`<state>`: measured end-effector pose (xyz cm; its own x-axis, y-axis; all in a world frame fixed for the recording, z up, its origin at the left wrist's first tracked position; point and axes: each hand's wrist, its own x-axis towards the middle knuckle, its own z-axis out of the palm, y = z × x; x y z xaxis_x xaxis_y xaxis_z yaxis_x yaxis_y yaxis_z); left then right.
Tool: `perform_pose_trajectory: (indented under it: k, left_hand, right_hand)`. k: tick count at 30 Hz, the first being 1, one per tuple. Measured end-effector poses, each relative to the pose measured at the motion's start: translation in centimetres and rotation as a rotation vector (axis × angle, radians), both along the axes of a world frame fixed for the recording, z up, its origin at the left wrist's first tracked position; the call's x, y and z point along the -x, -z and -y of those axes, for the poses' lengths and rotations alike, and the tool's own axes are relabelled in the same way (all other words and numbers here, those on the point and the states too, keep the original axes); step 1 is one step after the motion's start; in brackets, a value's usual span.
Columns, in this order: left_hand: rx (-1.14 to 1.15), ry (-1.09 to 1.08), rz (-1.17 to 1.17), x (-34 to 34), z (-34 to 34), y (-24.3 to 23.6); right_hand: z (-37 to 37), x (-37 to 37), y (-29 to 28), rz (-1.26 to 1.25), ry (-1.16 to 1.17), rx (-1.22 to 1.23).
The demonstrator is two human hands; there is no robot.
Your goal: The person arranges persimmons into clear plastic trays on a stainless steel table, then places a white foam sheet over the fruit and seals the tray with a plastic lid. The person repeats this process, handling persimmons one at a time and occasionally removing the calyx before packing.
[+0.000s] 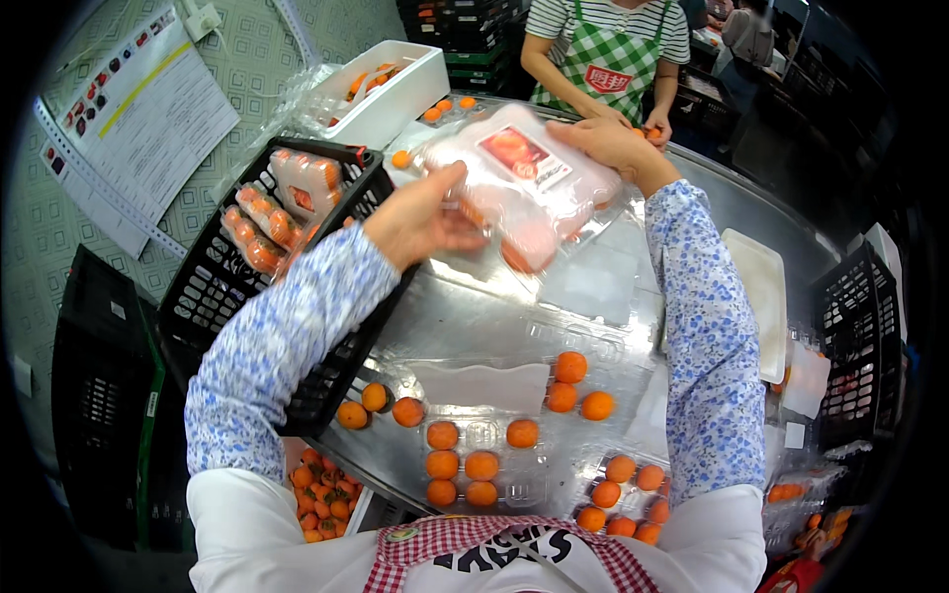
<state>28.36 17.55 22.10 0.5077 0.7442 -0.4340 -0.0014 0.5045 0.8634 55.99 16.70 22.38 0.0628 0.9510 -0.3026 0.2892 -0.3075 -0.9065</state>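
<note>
Loose fruit [481,465] nearest, both hands [420,219] gripping pkg [524,183] edges

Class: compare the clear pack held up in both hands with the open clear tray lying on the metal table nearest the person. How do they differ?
The held pack is closed and labelled, lifted off the table by the left hand and right hand; the open tray lies flat, unlabelled and only partly filled. Both are clear plastic holding orange fruit.

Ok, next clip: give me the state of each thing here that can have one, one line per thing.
Clear labelled pack: closed, lifted off the table, gripped at both ends.
Left hand: gripping the pack's near end.
Right hand: gripping the pack's far end.
Black crate: partly filled with closed packs.
Open clear trays: lying on the table, partly filled with orange fruit.
White box: open, some fruit inside.
</note>
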Motion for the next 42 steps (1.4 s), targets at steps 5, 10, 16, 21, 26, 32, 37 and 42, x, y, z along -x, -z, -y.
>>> perform_pose_trajectory:
  k: [5, 10, 16, 21, 26, 32, 37, 42]
  left_hand:
    - [-0.039, 0.037, -0.221, -9.6, -7.9, 1.3]
    - [-0.063, 0.101, -0.241, -16.6, -16.5, 12.0]
    - [-0.173, 0.017, -0.505, -25.0, -18.9, 19.9]
    - [-0.284, 0.088, -0.572, -26.4, -23.5, 26.1]
    - [-0.363, 0.167, -0.59, -26.1, -24.9, 30.1]
    - [-0.388, 0.063, -0.495, -28.1, -22.1, 28.7]
    - [-0.416, 0.128, -0.394, -24.5, -21.0, 27.7]
    - [-0.628, 0.149, -0.631, -19.5, -16.5, 24.5]
  right_hand:
    - [-1.2, -8.0, 7.4, 0.007, 0.312, -0.219]
    - [-0.8, -8.2, 14.2, -0.143, 0.541, -0.161]
    - [-2.8, -12.6, 23.6, -0.259, 0.708, -0.085]
    - [-4.3, -12.9, 27.5, -0.282, 0.63, -0.046]
    - [-5.0, -13.1, 29.8, -0.234, 0.676, -0.071]
    - [-4.3, -15.0, 30.1, -0.229, 0.639, -0.045]
    - [-0.2, -14.8, 27.4, 0.061, 0.591, -0.073]
    - [8.8, -11.5, 25.2, 0.2, 0.565, -0.194]
